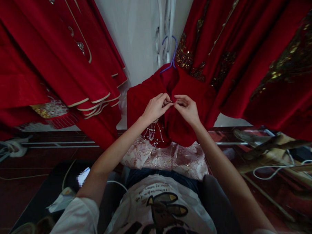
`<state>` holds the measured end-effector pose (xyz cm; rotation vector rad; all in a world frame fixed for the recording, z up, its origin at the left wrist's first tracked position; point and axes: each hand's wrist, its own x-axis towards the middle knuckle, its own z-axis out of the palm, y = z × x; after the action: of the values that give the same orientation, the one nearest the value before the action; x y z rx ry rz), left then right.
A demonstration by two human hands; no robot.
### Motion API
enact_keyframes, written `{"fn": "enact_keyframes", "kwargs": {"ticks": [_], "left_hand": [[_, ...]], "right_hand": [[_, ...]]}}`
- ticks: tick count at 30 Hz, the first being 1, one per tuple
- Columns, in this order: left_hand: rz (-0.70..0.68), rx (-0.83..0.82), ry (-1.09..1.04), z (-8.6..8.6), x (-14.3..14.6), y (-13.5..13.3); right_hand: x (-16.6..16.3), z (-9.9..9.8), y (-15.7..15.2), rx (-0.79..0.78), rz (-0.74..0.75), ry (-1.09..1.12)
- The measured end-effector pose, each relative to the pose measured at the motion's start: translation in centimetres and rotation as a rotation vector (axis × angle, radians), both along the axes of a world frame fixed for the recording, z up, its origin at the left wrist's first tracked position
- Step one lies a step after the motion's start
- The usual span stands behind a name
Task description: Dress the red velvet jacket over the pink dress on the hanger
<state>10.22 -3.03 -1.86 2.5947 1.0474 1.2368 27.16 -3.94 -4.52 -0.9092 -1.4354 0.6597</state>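
A short red jacket hangs in front of me on a purple hanger. Both of my hands are at its front opening, below the neckline. My left hand pinches the left front edge, where something small and shiny shows at the fingertips. Close beside it, my right hand pinches the opposite edge with thumb and forefinger. The fingertips of the two hands nearly meet, and the small fastening between them is too fine to make out. Beaded tassels dangle on the jacket under my left wrist.
Red garments with pale trim hang at left, and red ones with gold sequins at right. Pink brocade cloth lies below the jacket. White metal bars rise behind the hanger. Wooden pieces and cables are at right.
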Motion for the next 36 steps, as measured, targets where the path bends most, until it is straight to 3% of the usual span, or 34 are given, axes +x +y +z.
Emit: {"fn": "enact_keyframes", "kwargs": {"ticks": [4, 8, 13, 18, 21, 24, 27, 32, 36], "left_hand": [[-0.011, -0.109, -0.126, -0.8, 0.3, 0.1], [-0.052, -0.310, -0.340, -2.7, 1.2, 0.4], [-0.159, -0.537, -0.614, -4.6, 1.2, -0.1], [0.034, -0.476, -0.710, -5.5, -2.3, -1.2], [0.171, -0.410, -0.736, -6.7, -4.8, -1.8], [0.252, -0.445, -0.738, -8.6, -6.0, -2.8], [0.317, -0.452, -0.708, -10.3, -5.5, -3.8], [0.372, -0.298, -0.683, -10.6, -3.5, -3.9], [0.381, -0.265, -0.655, -10.0, -2.9, -3.3]], "right_hand": [[0.2, -0.4, -0.3, -0.001, 0.064, -0.045], [-0.1, -1.3, -0.6, 0.049, 0.075, -0.104], [-0.4, -2.7, -1.7, 0.126, -0.031, -0.083], [0.9, -3.8, -3.0, 0.066, -0.203, -0.082], [1.2, -3.7, -3.3, -0.020, -0.120, -0.052], [0.2, -3.5, -3.9, -0.143, 0.076, -0.102], [-0.9, -3.9, -4.5, -0.250, 0.123, -0.292], [-1.1, -5.5, -4.9, -0.347, -0.054, -0.697], [-1.4, -6.0, -4.7, -0.255, -0.187, -0.636]]}}
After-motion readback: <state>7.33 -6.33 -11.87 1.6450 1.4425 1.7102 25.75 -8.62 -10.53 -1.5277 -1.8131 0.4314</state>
